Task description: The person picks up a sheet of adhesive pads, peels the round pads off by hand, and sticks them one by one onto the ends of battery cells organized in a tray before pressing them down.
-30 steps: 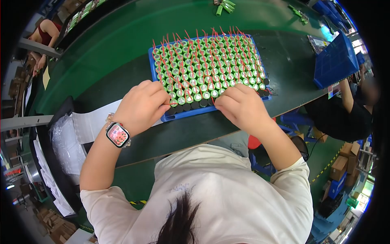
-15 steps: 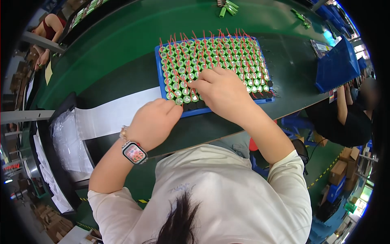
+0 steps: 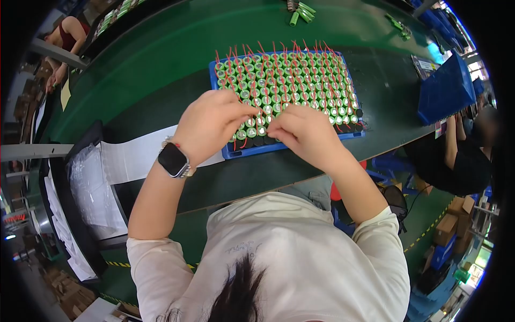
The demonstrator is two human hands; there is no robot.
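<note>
A blue tray (image 3: 214,81) holds rows of green cylindrical battery cells (image 3: 316,86) standing upright, with thin red wires (image 3: 276,75) running across their tops. Over the tray's left side, my left hand (image 3: 212,121) is closed, thumb and index finger pinched together at a red wire. My right hand (image 3: 308,131) is at the near edge of the rows. Its fingertips are pressed together beside the nearest cells, and what they grip is hidden. Dark round ends (image 3: 259,141) show along the near row. The left palm covers some cells at the left.
A white sheet (image 3: 139,158) lies left of the tray, by a black bin with clear plastic (image 3: 91,188). Loose green cells (image 3: 303,13) lie at the back. A blue bin (image 3: 445,88) stands at the right, near a co-worker (image 3: 456,155). Another person (image 3: 67,37) is at upper left.
My left hand has moved up and right, over the cells. My right hand has shifted right and down to the near rows. The tray sits slightly farther right. The watch screen has gone dark.
</note>
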